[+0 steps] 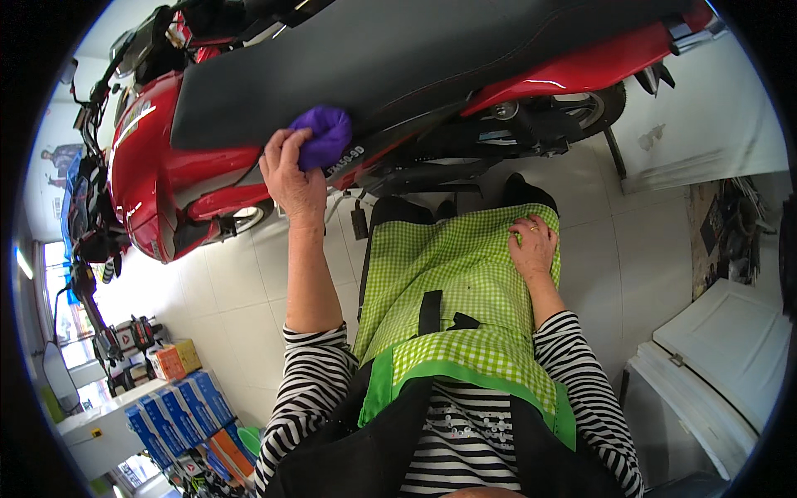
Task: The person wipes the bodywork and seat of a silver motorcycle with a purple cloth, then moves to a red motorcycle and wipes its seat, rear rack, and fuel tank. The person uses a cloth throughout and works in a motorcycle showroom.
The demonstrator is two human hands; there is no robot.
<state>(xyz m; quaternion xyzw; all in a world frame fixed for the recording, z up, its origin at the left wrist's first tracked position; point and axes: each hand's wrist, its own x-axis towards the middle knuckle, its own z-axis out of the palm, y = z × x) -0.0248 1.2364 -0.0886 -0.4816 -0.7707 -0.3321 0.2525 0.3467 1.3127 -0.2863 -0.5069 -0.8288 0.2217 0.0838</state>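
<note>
My left hand (pixel 292 177) grips a bunched purple cloth (pixel 325 134) against the lower side of a black motorcycle seat (pixel 373 68). The cloth hides part of the seat's edge and the side panel beneath it. Glossy red bodywork (pixel 146 162) of the motorcycle lies in front of the seat, at the left. A red tail panel (pixel 573 71) runs below the seat toward the right. My right hand (pixel 534 246) rests on my green checked apron (pixel 461 261), over my lap, its fingers slightly bent and holding nothing.
The rear wheel (pixel 598 112) and a black pedal (pixel 359 223) stick out near my legs. A white cabinet (pixel 716 355) stands at the lower right. Several blue boxes (pixel 180 417) are stacked at the lower left. Pale floor tiles (pixel 243 336) extend between them.
</note>
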